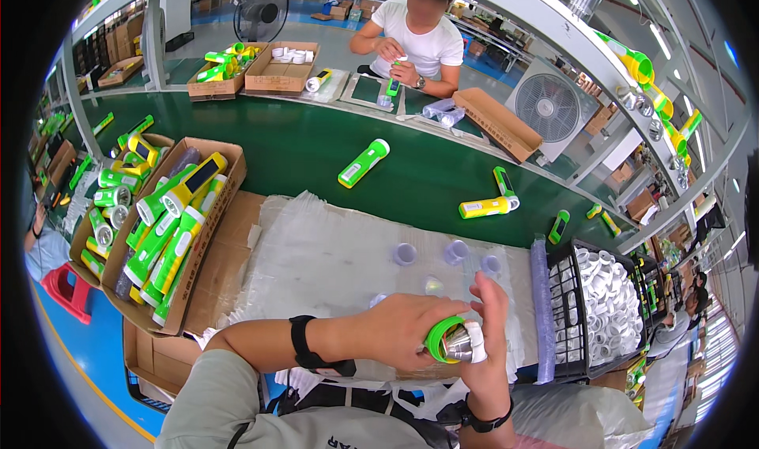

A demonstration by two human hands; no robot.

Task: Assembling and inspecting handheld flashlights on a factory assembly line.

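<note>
Our left hand (pixel 407 332) is wrapped around a green flashlight head (pixel 436 338), low in the centre of the frame, its silver reflector (pixel 455 344) facing right. Our right hand (pixel 492 354) stands beside it with fingers raised, touching a white ring (pixel 477 341) by the reflector; we cannot tell whether it grips that ring. Just above our hands, clear plastic pieces (pixel 405 254) sit on a whitish sheet (pixel 316 247). At the right we see a black crate (pixel 563 311) of white collars (pixel 605 307); at the left, a cardboard box (pixel 229 155) of green-and-yellow flashlights (pixel 170 247). Farther up, a loose flashlight (pixel 364 163) lies on the green tabletop (pixel 288 164), and a co-worker (pixel 415 34) sits across from us, top centre
</note>
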